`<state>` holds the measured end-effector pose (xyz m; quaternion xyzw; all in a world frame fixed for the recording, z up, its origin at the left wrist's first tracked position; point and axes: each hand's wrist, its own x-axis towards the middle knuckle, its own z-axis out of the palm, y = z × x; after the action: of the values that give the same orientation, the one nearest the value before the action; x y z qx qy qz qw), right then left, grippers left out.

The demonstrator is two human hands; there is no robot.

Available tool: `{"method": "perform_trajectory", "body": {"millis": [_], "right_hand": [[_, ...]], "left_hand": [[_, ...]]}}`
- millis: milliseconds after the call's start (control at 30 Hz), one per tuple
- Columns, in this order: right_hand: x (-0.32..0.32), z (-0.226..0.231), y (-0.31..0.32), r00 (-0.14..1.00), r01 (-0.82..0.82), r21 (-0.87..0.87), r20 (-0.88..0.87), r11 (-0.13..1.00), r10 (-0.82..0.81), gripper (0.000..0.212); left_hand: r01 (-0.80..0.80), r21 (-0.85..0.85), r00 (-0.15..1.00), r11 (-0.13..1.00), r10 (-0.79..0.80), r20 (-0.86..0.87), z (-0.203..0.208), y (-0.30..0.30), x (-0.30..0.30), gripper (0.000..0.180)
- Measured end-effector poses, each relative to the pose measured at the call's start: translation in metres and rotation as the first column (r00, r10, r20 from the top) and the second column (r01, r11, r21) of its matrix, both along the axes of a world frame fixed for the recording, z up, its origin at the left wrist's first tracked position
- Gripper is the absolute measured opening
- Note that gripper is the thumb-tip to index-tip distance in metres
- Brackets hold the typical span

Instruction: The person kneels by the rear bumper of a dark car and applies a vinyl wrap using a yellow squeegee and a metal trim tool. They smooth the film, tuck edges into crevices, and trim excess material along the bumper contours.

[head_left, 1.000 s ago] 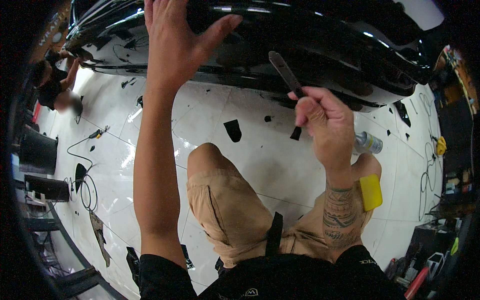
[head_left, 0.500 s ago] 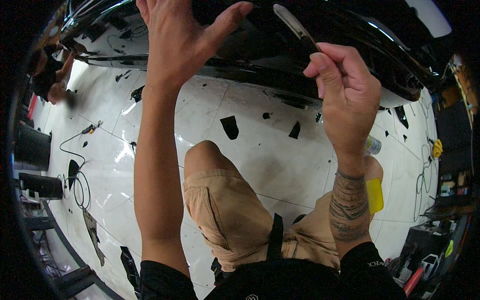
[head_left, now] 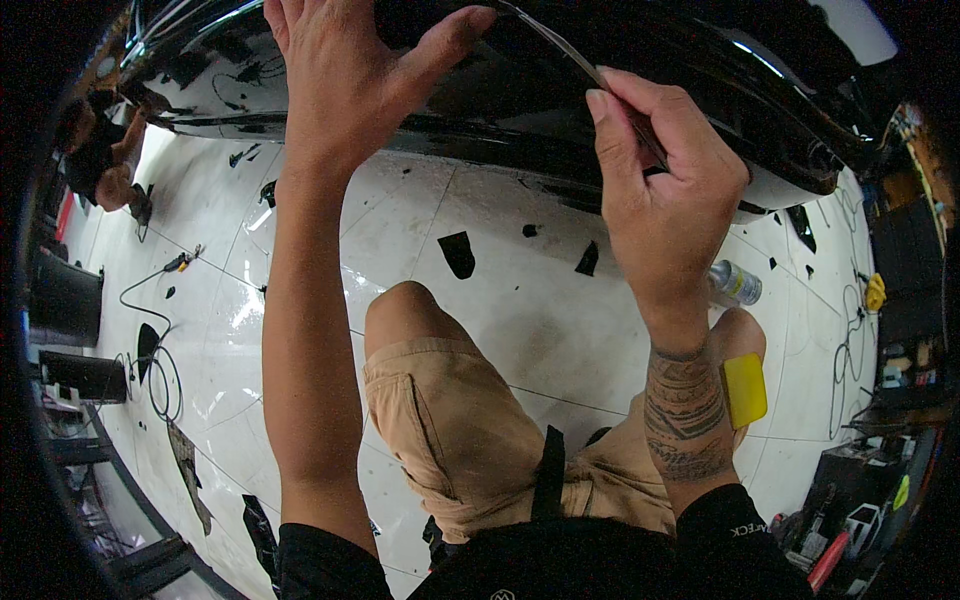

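Note:
My left hand [head_left: 335,85] lies spread against a glossy black car body panel [head_left: 745,115] at the top of the view. Its thumb points right, and the other fingertips run past the upper edge. In my right hand [head_left: 672,190] is a slim silver cutter knife [head_left: 560,42], pinched between thumb and fingers. The knife's far end reaches up and left to just beside my left thumb tip. Whether its tip touches the panel, I cannot tell.
Black film scraps [head_left: 457,255] litter the white tiled floor [head_left: 540,330]. A clear bottle [head_left: 737,283] stands near my right knee, and a yellow squeegee card [head_left: 744,390] is beside my right forearm. Cables [head_left: 160,370] lie left. Another person [head_left: 100,150] crouches at far left.
My right hand has moved left and slightly up and has turned, bringing the knife's far end close to my left thumb. My left hand has barely moved.

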<state>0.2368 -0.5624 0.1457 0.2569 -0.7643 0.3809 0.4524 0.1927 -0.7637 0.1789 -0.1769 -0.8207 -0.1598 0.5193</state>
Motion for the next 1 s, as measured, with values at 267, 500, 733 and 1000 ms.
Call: {"method": "perform_trajectory", "body": {"millis": [267,500,733,1000], "right_hand": [[-0.002,-0.005,-0.007,0.996,0.015,0.028,-0.084,1.0,-0.013,0.016],[-0.004,-0.004,-0.008,0.996,0.021,0.022,-0.087,1.0,-0.019,0.015],[-0.005,-0.002,-0.006,0.997,0.024,0.036,-0.077,0.999,-0.021,0.014],[-0.004,0.001,-0.005,0.997,0.024,0.036,-0.079,0.999,-0.021,0.014]], "left_hand": [[0.022,-0.03,1.0,0.999,-0.021,0.005,-0.002,-0.009,-0.006,0.072],[0.018,-0.018,0.999,1.0,-0.017,0.036,-0.001,-0.008,-0.003,0.073],[0.019,-0.019,0.999,1.0,-0.018,0.048,-0.001,-0.007,-0.003,0.074],[0.019,0.001,0.998,1.0,-0.019,0.056,-0.001,-0.007,-0.004,0.075]]}}
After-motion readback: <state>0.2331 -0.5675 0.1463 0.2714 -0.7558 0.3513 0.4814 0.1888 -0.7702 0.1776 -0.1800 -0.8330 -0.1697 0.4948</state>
